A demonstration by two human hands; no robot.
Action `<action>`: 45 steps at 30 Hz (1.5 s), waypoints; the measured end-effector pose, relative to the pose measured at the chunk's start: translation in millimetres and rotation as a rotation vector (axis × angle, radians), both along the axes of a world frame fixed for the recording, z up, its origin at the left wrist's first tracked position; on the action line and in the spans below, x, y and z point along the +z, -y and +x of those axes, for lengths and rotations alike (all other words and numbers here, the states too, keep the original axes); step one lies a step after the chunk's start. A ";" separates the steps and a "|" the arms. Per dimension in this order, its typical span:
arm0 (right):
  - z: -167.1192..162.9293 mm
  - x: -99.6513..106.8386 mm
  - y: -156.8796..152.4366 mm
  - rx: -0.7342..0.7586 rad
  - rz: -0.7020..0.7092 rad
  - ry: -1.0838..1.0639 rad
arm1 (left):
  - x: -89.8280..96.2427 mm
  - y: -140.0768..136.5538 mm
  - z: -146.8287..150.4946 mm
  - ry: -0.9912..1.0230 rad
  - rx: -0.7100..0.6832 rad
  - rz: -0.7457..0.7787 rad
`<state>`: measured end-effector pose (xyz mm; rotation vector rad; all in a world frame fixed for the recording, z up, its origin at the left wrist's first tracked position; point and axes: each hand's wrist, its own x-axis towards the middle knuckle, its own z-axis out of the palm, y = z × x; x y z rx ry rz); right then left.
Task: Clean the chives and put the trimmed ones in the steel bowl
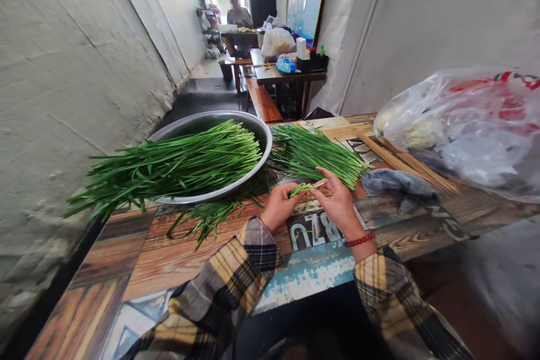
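Observation:
My left hand (280, 205) is closed around a small bunch of garlic chives (300, 188), whose pale stem ends point right. The thumb and fingers of my right hand (337, 202) pinch those pale ends, with a red bead bracelet at the wrist. Just beyond my hands a pile of garlic chives (320, 152) lies on the table. To the left, a metal basin (266, 149) holds a large heap of garlic chives (189, 160), the leaves hanging over its left rim. Loose leaves (211, 214) lie below the basin.
A grey cloth (400, 184) lies right of the pile, beside several wooden chopsticks (417, 166). A clear plastic bag (472, 124) with pale contents stands at the right edge. Farther back are another table (270, 74) with bags and a seated person (239, 16). Walls flank both sides.

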<state>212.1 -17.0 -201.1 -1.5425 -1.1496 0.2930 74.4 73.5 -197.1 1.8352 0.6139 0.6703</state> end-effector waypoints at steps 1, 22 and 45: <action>2.2 -1.1 0.6 -0.029 0.001 0.026 | 0.3 0.0 0.1 -0.001 0.019 0.011; 8.0 -2.6 8.5 -0.128 0.010 0.508 | -3.3 -1.4 -1.9 -0.063 0.130 0.248; 5.1 -0.1 7.4 -0.092 0.024 0.364 | -5.8 -2.1 -1.2 -0.048 0.071 0.148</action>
